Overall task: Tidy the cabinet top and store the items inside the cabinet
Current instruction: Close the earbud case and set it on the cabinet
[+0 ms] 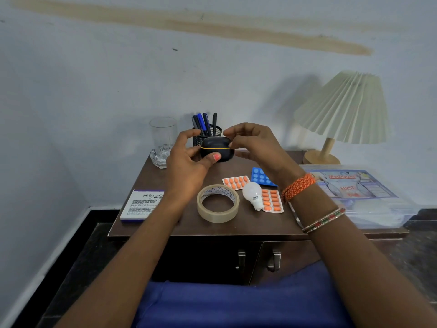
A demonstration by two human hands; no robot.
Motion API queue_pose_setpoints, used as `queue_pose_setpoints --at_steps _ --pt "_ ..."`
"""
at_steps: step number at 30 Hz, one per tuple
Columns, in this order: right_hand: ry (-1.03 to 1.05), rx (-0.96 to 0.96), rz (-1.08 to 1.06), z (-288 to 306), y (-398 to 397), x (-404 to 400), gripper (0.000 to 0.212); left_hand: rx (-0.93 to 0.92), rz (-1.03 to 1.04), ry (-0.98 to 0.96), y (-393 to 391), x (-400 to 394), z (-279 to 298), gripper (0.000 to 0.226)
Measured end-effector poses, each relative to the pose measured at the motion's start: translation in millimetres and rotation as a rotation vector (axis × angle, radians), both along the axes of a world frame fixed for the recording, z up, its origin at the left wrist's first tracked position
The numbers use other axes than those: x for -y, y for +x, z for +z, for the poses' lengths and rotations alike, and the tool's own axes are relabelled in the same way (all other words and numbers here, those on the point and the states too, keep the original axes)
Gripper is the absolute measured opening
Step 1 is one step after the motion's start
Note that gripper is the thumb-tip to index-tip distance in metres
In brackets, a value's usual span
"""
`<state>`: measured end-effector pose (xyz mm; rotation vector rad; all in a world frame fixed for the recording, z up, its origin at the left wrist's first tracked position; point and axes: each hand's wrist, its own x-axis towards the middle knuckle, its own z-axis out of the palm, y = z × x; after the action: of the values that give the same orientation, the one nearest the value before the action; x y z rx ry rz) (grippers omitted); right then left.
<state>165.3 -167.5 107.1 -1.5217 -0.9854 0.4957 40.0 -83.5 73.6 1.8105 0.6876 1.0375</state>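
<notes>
Both hands held a small black case [217, 149] with a yellow seam line, raised above the back of the cabinet top [179, 223]. Left hand [189, 159] curled round its left end, thumb pressed on the front. Right hand [250, 144] pinched the lid edge with its fingertips. Cabinet doors [283, 259] were closed. Judgement: press the lid fully shut with the thumb bracing, then free one hand for a door handle. Tape roll [218, 202], bulb [253, 195] and pill strips [272, 200] lay below.
</notes>
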Motion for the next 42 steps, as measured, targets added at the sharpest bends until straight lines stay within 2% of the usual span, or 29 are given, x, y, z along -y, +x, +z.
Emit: queue_pose_setpoints --at_steps 3,7,9,14,19,22,29,36,42 --pt "-0.039 0.311 -0.007 -3.6 -0.4 -0.3 0.035 0.033 0.008 -0.044 -0.6 -3.4 -1.3 0.050" --pt "-0.112 0.832 0.022 -15.7 -4.2 -3.2 0.050 0.077 0.007 -0.164 -1.2 -4.7 -1.4 0.044" --pt "-0.123 0.944 -0.014 -18.5 -3.5 -5.1 0.050 0.100 -0.027 -0.231 -1.2 -3.9 -1.5 0.046" --pt "-0.123 0.987 -0.146 -16.7 20.2 -9.7 0.049 0.045 -0.014 -0.230 0.2 -11.6 -6.6 0.044" --pt "-0.229 0.925 -0.319 -16.0 65.6 -40.7 0.048 -0.163 0.040 0.032 -1.3 -22.9 -14.7 0.036" --pt "-0.348 0.938 -0.317 -28.7 86.9 -57.2 0.045 -0.270 0.104 0.167 -3.9 -29.8 -19.1 0.033" --pt "-0.690 1.046 -0.233 -67.0 112.0 -71.3 0.044 -0.286 0.143 0.223 1.0 -47.0 -25.7 0.028" --pt "-0.758 1.043 -0.206 -73.4 127.3 -76.9 0.032 -0.312 0.116 0.261 7.1 -48.0 -28.4 0.027" --pt "-0.826 1.059 -0.168 -72.5 130.6 -91.7 0.034 -0.312 0.093 0.263 12.8 -50.4 -35.8 0.028"
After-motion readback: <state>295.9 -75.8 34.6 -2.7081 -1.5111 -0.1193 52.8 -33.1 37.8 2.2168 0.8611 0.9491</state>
